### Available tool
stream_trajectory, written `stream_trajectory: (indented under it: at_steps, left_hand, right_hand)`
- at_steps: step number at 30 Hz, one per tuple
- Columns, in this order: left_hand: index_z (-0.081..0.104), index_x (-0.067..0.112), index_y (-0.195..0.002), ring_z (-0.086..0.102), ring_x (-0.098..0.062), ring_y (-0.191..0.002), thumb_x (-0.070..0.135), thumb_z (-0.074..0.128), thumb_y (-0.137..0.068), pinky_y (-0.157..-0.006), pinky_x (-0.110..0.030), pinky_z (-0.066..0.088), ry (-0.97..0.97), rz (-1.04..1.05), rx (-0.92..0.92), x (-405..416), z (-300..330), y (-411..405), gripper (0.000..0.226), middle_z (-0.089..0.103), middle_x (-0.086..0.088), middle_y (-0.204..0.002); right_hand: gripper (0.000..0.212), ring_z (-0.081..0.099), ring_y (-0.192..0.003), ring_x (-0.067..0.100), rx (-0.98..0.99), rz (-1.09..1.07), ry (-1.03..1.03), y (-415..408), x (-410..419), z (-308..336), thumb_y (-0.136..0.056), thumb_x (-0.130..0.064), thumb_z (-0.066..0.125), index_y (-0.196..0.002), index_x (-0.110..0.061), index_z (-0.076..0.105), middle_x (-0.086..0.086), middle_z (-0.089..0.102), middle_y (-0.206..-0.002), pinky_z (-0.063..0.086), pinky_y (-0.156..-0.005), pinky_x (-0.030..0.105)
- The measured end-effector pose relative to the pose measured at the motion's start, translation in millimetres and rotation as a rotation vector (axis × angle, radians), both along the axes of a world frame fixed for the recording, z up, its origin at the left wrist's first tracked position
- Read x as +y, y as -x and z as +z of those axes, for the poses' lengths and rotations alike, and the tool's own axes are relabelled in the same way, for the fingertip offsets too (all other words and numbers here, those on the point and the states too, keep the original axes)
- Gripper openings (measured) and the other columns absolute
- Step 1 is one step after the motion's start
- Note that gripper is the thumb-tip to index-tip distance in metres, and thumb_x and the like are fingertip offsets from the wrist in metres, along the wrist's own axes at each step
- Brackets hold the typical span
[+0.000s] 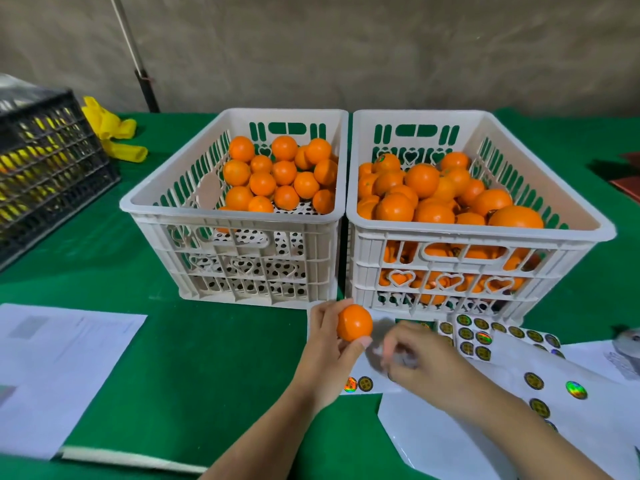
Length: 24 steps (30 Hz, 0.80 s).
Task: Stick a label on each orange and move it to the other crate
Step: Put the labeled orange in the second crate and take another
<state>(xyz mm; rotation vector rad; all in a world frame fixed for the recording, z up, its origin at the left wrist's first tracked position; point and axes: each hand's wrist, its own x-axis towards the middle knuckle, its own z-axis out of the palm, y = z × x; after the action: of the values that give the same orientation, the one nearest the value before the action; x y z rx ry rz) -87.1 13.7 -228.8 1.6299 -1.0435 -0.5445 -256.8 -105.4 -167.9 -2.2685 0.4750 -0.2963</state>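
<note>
Left hand [329, 344] grips one orange [354, 323] low in the frame's centre, before both white crates [239, 216]; round, I see no long axis. My right hand [415, 358] beside it is blurred over the label sheets [485, 337]; I cannot tell its grip

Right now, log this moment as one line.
left hand: holds orange | right hand: blurred, over label sheet | crates: both hold oranges

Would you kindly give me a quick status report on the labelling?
Left hand holds one orange before the crates. Right hand blurred over the sticker sheets, grip unclear. No label visible on that orange. Nothing in the way.
</note>
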Motion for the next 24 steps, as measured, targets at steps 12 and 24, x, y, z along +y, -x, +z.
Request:
stream_trajectory:
  at_steps: [12,24]
  left_hand:
    - [0.055,0.048,-0.134,0.057,-0.014,-0.131,0.027,0.08,-0.089,-0.102,-0.028,0.057,0.122,-0.039,0.127,0,-2,1,0.055,0.037,0.017,-0.142]
    - [0.04,0.05,-0.146,0.056,-0.008,-0.136,0.041,0.08,-0.089,-0.106,-0.024,0.053,0.112,-0.035,0.089,0,-6,5,0.07,0.027,0.018,-0.152]
  right_hand:
    - [0.022,0.055,-0.078,0.013,0.156,-0.252,-0.354,-54,-10,21,-0.095,-0.034,0.069,-0.094,-0.015,0.058,0.001,0.061,-0.086,0.044,-0.07,0.029]
    - [0.03,0.067,-0.105,0.016,0.074,-0.252,-0.461,-47,10,31,-0.09,-0.029,0.078,-0.116,-0.023,0.066,0.003,0.065,-0.118,0.058,-0.093,0.037]
